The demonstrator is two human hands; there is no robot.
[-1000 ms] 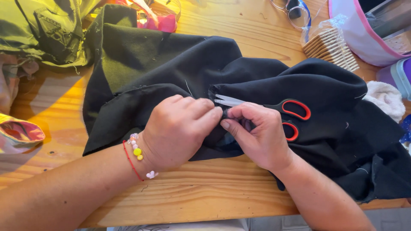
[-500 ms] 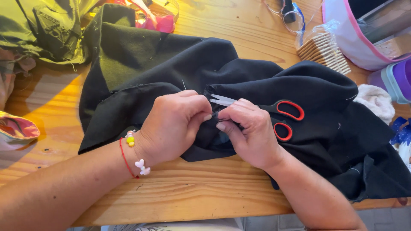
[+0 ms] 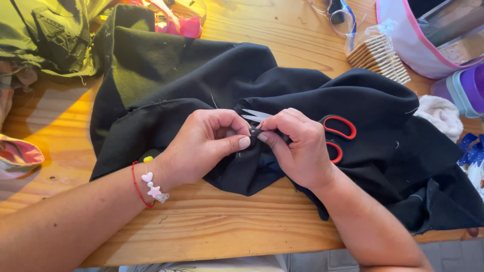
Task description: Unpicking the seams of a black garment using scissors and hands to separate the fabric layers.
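Together, left hand (image 3: 204, 146) and right hand (image 3: 297, 146) pinch black fabric (image 3: 201, 75), perhaps threading.

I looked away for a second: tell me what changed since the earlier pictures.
Little changed. The left hand and right hand drew their fingertips closer on the same fold of black fabric. The red-handled scissors stayed lying on the cloth behind the right hand.

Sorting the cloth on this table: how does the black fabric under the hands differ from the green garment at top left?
The black fabric is plain and spreads across the table's middle; the green garment has stitched seams and bunches at the corner. Both hands pinch the black fabric; neither touches the green garment. Both lie rumpled.
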